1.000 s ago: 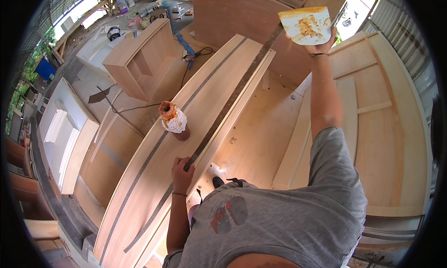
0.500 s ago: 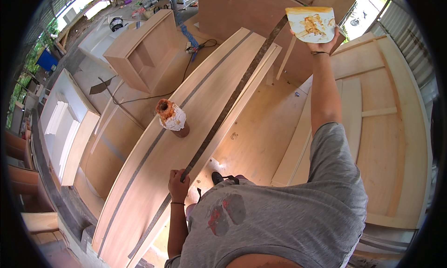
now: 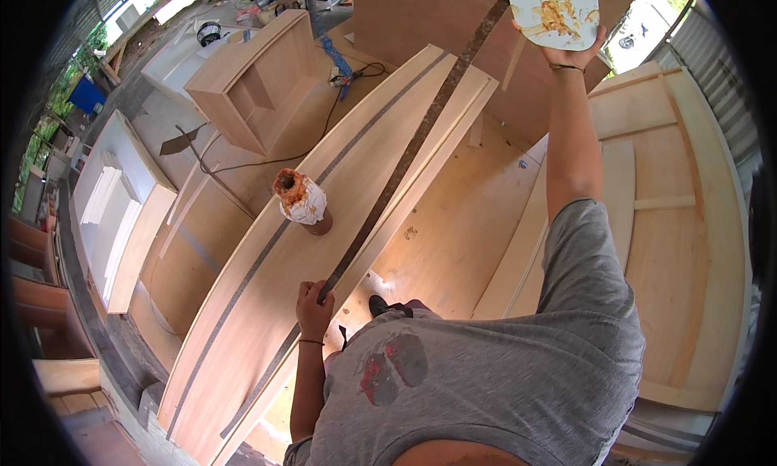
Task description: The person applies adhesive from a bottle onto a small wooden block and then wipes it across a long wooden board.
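Observation:
My left hand (image 3: 314, 312) pinches a long dark brown strip (image 3: 413, 154) near the front edge of a long pale wood panel (image 3: 356, 171). The strip stretches from there, slanting to the far right, beyond the panel's far end. With my right arm stretched out, my right hand (image 3: 576, 55) grips a white flat spreader (image 3: 558, 17) from below. Its straight upper edge and face are smeared with yellow-brown glue, and its left corner meets the strip. On the panel stands a brown container (image 3: 303, 203) wrapped in white, its open neck crusted with orange-brown glue.
A dark line (image 3: 267, 252) runs along the panel's far side. Beyond it are an open wooden cabinet box (image 3: 255, 86), a black cable (image 3: 279, 160) and a white-faced panel (image 3: 121, 215). At right lies a large framed wood panel (image 3: 664, 247); a brown board (image 3: 437, 29) stands behind.
My right hand and the spreader have moved farther away along the strip. My left hand keeps its pinch at the same place by the panel's edge. The view has shifted slightly.

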Tool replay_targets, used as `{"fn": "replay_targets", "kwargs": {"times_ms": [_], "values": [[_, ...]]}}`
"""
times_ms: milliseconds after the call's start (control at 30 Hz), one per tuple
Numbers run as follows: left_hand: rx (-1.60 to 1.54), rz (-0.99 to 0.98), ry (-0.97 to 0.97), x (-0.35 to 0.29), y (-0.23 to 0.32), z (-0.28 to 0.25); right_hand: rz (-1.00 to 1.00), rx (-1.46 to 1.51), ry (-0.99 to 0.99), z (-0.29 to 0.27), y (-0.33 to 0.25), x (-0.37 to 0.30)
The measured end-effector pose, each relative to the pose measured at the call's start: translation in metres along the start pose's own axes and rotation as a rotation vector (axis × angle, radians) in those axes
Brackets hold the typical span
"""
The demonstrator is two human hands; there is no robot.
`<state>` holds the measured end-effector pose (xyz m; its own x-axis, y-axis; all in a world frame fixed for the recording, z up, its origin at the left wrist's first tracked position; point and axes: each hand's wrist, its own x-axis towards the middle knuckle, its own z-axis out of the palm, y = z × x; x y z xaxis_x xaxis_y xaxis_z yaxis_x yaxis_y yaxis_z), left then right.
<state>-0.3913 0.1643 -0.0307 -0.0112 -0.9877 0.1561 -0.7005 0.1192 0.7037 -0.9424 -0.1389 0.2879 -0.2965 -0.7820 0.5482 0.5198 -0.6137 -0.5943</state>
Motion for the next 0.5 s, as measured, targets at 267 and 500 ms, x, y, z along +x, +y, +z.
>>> {"fn": "replay_targets", "kwargs": {"times_ms": [267, 500], "values": [[0.045, -0.049, -0.014, -0.008, -0.013, -0.006, 0.077, 0.004, 0.136, 0.005, 0.029, -0.03], [0.175, -0.137, -0.103, -0.031, -0.037, -0.028, 0.161, 0.157, 0.294, -0.078, 0.096, -0.084]]}}
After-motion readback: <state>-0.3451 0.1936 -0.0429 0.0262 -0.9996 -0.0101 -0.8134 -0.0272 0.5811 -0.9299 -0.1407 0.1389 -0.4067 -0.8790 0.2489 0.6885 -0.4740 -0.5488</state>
